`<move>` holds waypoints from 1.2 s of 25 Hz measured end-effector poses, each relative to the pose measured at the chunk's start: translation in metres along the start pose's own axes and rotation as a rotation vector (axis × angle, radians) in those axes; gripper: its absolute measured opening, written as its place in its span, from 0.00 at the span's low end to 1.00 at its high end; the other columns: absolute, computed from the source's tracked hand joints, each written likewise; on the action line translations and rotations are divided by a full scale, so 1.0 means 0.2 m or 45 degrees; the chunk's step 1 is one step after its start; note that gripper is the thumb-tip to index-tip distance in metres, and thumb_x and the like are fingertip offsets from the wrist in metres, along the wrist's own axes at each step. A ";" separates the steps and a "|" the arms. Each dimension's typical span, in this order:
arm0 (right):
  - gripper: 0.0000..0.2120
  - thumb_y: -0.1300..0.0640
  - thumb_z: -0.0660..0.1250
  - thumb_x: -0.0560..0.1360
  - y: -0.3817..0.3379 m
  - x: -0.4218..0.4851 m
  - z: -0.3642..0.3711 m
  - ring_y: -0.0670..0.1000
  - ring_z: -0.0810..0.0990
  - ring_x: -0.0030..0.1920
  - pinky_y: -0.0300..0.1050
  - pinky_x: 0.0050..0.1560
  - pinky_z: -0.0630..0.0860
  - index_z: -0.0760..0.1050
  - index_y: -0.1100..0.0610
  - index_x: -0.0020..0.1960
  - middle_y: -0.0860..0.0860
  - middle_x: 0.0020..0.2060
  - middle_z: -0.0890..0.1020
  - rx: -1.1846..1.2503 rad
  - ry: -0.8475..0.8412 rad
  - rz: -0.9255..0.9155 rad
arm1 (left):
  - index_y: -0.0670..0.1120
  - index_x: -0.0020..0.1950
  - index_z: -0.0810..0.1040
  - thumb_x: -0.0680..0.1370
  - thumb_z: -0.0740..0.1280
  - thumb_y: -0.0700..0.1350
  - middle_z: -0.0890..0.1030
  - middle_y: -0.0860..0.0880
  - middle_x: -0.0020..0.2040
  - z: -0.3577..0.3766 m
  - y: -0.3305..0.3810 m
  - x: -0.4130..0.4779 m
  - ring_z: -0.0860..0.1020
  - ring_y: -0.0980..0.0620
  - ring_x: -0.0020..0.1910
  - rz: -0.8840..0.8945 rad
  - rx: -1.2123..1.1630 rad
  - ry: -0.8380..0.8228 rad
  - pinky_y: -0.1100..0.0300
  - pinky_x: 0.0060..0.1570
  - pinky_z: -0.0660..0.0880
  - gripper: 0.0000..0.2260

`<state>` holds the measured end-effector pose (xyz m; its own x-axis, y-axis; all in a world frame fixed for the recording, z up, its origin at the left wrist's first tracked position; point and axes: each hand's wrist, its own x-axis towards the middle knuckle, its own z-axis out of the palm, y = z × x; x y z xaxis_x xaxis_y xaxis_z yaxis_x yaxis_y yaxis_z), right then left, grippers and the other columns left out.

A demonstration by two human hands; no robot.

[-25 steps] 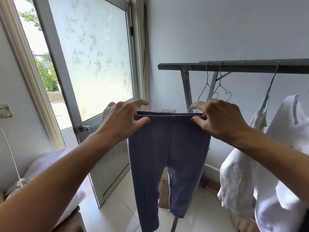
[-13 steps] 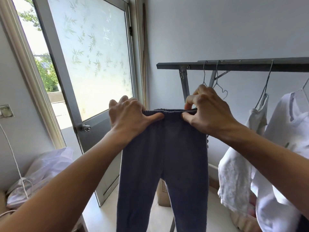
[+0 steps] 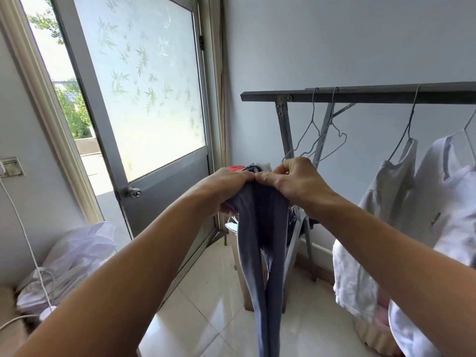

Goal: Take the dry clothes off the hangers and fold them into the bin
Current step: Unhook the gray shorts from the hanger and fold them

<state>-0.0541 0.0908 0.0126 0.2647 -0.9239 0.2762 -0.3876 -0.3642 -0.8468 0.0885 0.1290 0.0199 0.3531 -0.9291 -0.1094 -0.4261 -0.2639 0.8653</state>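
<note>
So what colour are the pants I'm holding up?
The pants are plain slate blue, no pattern; the head view shows them best.

Leggings (image 3: 260,228) blue-grey; shirts (image 3: 443,202) white; door (image 3: 144,99) bamboo-leaf pattern.

On your left stands a grey door (image 3: 170,186) with frosted, leaf-patterned glass, its knob (image 3: 133,192) at the near edge. Nearer you, far left, a white plastic bag (image 3: 77,253) lies beside a white cord (image 3: 28,243).
</note>
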 end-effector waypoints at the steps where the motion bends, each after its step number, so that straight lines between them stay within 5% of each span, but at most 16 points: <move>1: 0.16 0.46 0.76 0.69 0.00 -0.01 0.01 0.47 0.76 0.33 0.41 0.33 0.69 0.74 0.57 0.38 0.49 0.32 0.78 0.013 -0.018 0.007 | 0.45 0.45 0.78 0.77 0.68 0.55 0.78 0.47 0.33 0.01 0.00 0.00 0.75 0.52 0.27 0.003 -0.041 0.003 0.65 0.22 0.72 0.13; 8: 0.19 0.40 0.73 0.70 -0.02 -0.06 0.05 0.45 0.73 0.30 0.38 0.31 0.67 0.74 0.56 0.37 0.48 0.30 0.76 0.108 -0.078 0.017 | 0.43 0.50 0.78 0.80 0.62 0.58 0.77 0.45 0.31 0.02 -0.01 -0.05 0.77 0.51 0.23 -0.019 -0.374 -0.089 0.60 0.25 0.77 0.18; 11: 0.24 0.38 0.72 0.67 -0.02 -0.09 0.04 0.46 0.78 0.38 0.36 0.36 0.70 0.75 0.58 0.48 0.49 0.37 0.80 0.125 -0.212 -0.011 | 0.38 0.60 0.75 0.80 0.60 0.61 0.82 0.39 0.38 0.00 0.00 -0.07 0.83 0.46 0.28 -0.059 -0.539 -0.186 0.57 0.27 0.80 0.26; 16: 0.14 0.59 0.73 0.74 0.01 -0.06 0.03 0.51 0.83 0.49 0.43 0.49 0.81 0.75 0.59 0.57 0.53 0.47 0.82 0.237 -0.192 -0.102 | 0.39 0.51 0.77 0.80 0.59 0.62 0.84 0.41 0.41 -0.05 -0.03 -0.05 0.84 0.47 0.34 0.020 -0.641 -0.178 0.54 0.33 0.83 0.25; 19: 0.06 0.64 0.71 0.74 -0.02 0.00 -0.01 0.51 0.82 0.46 0.41 0.48 0.80 0.79 0.60 0.51 0.54 0.43 0.84 0.466 -0.124 -0.081 | 0.43 0.59 0.77 0.78 0.66 0.59 0.81 0.46 0.53 -0.08 -0.11 -0.01 0.81 0.54 0.44 0.265 -0.487 -0.002 0.58 0.40 0.79 0.21; 22: 0.11 0.67 0.70 0.73 -0.04 0.04 -0.06 0.53 0.83 0.46 0.45 0.51 0.81 0.78 0.68 0.55 0.59 0.46 0.83 0.659 -0.290 -0.081 | 0.48 0.67 0.73 0.70 0.73 0.59 0.80 0.51 0.61 -0.09 -0.18 0.01 0.79 0.56 0.58 0.429 -0.438 -0.121 0.64 0.49 0.74 0.30; 26: 0.12 0.69 0.70 0.70 -0.04 0.08 -0.11 0.51 0.81 0.44 0.41 0.47 0.80 0.77 0.65 0.53 0.56 0.43 0.82 0.829 -0.273 -0.158 | 0.44 0.56 0.82 0.75 0.72 0.46 0.84 0.46 0.49 -0.10 -0.11 0.02 0.82 0.52 0.47 0.563 -0.564 -0.091 0.58 0.45 0.78 0.11; 30: 0.18 0.60 0.75 0.65 0.05 0.07 -0.14 0.54 0.83 0.51 0.45 0.54 0.80 0.80 0.65 0.54 0.58 0.49 0.84 0.825 -0.342 -0.123 | 0.38 0.57 0.81 0.78 0.68 0.42 0.84 0.42 0.50 -0.09 0.00 0.03 0.82 0.49 0.47 0.620 -0.656 -0.156 0.58 0.44 0.80 0.11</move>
<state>-0.0788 0.0716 0.0213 0.5126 -0.7995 0.3131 0.2303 -0.2232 -0.9472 0.1059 0.1283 0.0283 0.1141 -0.9406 0.3199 -0.0537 0.3157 0.9473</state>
